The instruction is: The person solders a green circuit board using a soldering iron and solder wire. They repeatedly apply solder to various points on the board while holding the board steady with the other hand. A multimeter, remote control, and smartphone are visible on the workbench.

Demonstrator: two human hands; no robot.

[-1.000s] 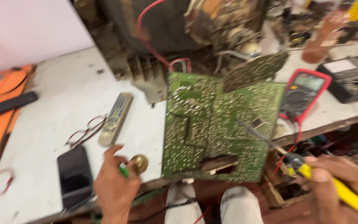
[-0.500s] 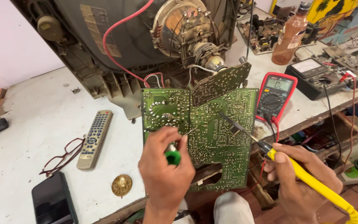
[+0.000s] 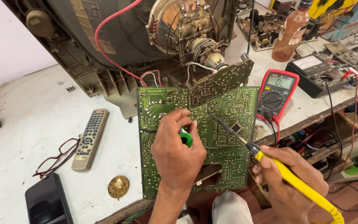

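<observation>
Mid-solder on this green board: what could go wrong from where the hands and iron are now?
The soldering iron tip lies close to the left hand fingers pinching the green solder spool; a slip could burn them. The circuit board overhangs the bench edge and might tip under pressure. The multimeter leads run beside the right hand, so the yellow handle could snag them.
</observation>
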